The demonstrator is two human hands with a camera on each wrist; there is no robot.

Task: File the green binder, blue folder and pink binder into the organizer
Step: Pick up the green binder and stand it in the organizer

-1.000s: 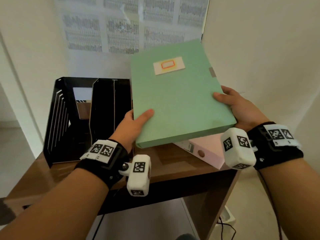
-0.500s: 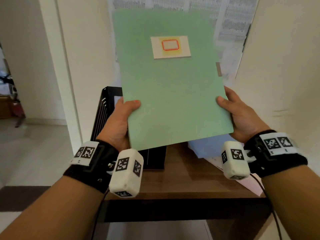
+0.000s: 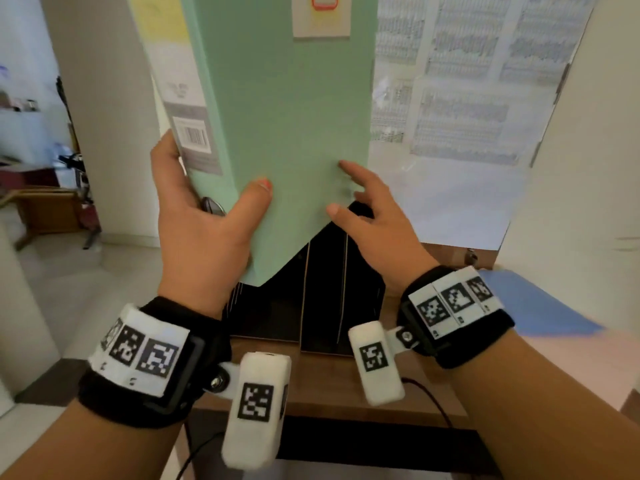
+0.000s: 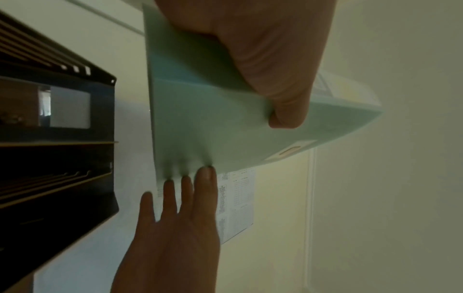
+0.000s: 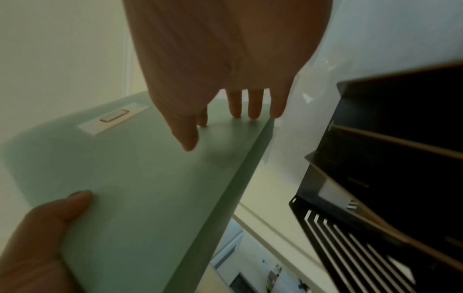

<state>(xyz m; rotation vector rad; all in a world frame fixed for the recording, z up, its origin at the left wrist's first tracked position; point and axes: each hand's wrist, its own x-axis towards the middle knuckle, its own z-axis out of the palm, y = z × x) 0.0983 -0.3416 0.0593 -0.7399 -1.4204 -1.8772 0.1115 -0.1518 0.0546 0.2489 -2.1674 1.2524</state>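
Grip: left hand (image 3: 204, 220) clamps the lower spine corner of the green binder (image 3: 284, 133), thumb on the front cover, fingers wrapped behind the spine.

Second contact: right hand (image 3: 374, 220), fingers straight and spread, tips touching the cover's right edge; steadies, does not clasp.

Green binder: upright, off the tabletop, lower corner pointing down just above the organizer (image 3: 325, 306); not yet in a slot.

Organizer: black, directly below the grip; the dividers and slots in view hold nothing.

Blue folder (image 3: 530, 306): flat on the tabletop (image 3: 329, 386), right of the grip, unfiled.

Pink binder: a pale pink patch at far right may be it; cannot tell.

Status, as judged: none filed; first item about to go in, two remain.
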